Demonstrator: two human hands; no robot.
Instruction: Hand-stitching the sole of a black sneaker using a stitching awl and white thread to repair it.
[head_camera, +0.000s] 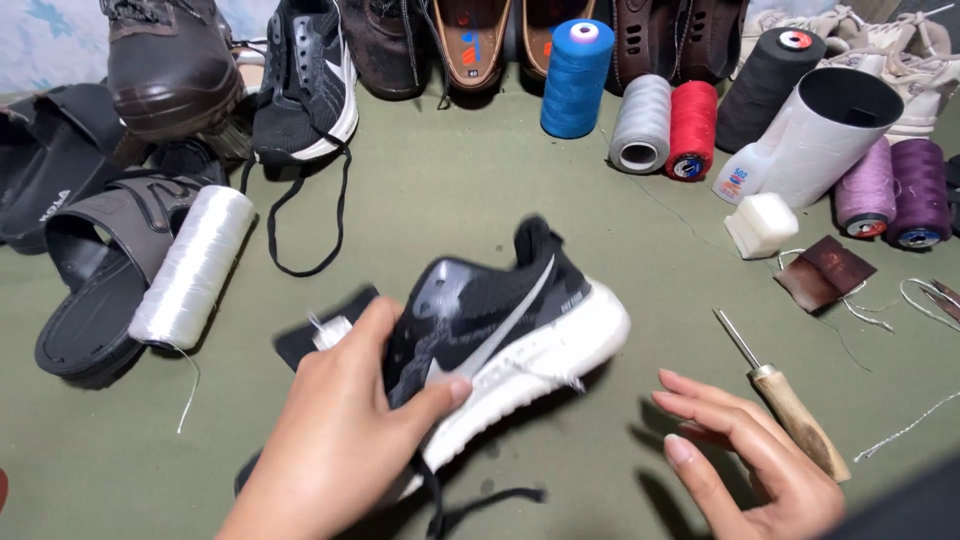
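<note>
Olive cloth surface (480, 200) strewn with shoes, thread spools. Left hand (340, 430) gripping black sneaker (500, 320), white sole up. Right hand (750, 450) spread, empty, beside awl (790, 405). Best held steady, sole seam exposed.

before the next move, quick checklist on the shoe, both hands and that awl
1. Left hand grips the black sneaker: ok, fingers wrapped over its front.
2. Right hand free: ok, open and empty above the cloth.
3. Awl within reach: ok, lying just beside the right hand, metal tip pointing away.
4. Thread on hand: ok, white spool lies to the left.
5. Sole damage located: cannot tell, only a frayed bit shows on the white sole.
</note>
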